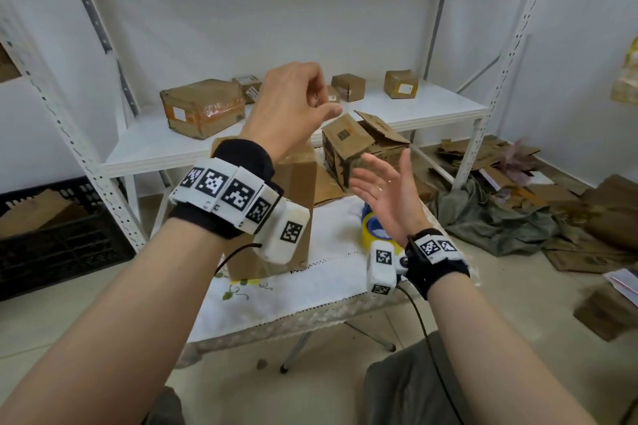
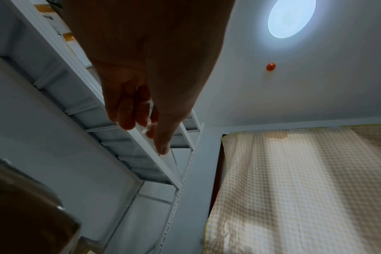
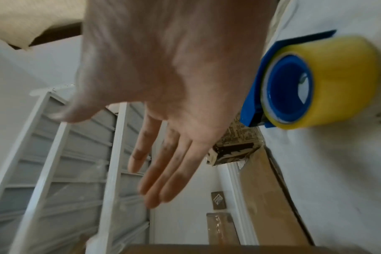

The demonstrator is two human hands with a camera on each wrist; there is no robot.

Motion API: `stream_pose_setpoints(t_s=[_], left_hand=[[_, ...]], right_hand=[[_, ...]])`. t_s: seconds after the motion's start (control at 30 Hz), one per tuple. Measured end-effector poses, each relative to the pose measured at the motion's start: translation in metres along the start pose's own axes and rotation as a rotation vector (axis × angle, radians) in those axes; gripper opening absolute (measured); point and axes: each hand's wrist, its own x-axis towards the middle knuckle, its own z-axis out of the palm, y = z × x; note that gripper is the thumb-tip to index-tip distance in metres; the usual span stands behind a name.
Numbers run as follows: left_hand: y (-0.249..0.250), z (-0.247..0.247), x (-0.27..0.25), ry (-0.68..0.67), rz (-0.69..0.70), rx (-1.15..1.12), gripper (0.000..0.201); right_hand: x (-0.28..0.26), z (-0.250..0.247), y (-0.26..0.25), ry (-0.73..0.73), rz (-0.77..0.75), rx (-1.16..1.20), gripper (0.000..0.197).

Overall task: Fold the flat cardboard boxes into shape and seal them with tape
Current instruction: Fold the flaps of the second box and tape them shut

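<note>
A small printed cardboard box (image 1: 359, 145) with its top flaps open sits tilted at the far edge of the table, and neither hand touches it. My left hand (image 1: 324, 100) is raised above and left of it, fingers loosely curled and thumb out, holding nothing I can make out (image 2: 141, 116). Just in front of the box, my right hand (image 1: 379, 176) has its palm open and fingers straight (image 3: 163, 163). A larger plain brown box (image 1: 298, 179) stands under my left wrist. A yellow tape roll in a blue dispenser (image 1: 374, 229) (image 3: 326, 80) lies on the cloth by my right wrist.
The table carries a white embroidered cloth (image 1: 310, 286). Behind it a white metal shelf (image 1: 431, 107) holds several sealed boxes, the biggest (image 1: 203, 107) at the left. A black crate (image 1: 51, 235) sits on the floor at left. Flattened cardboard (image 1: 587, 217) and grey cloth (image 1: 490, 217) cover the floor at right.
</note>
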Motion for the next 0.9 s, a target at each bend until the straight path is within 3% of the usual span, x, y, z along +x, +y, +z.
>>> stream_pose_setpoints(t_s=[0.07,0.17,0.47,0.9], left_hand=[[-0.002,-0.005,-0.002,-0.003,-0.018,-0.024,0.022],[-0.009,-0.011,-0.006,0.000,-0.053,-0.073,0.021],[-0.050,-0.041,-0.034,0.060,-0.156,-0.272,0.011],[-0.095,-0.066,-0.106,0.207,-0.136,-0.445,0.007]], right_hand=[[-0.005,0.004,-0.004,-0.124,0.013,0.085,0.071],[-0.005,0.009,-0.004,-0.180,-0.014,0.139,0.037],[-0.006,0.038,-0.014,-0.186,-0.124,0.180,0.039],[-0.029,0.096,-0.028,-0.206,-0.320,-0.124,0.056]])
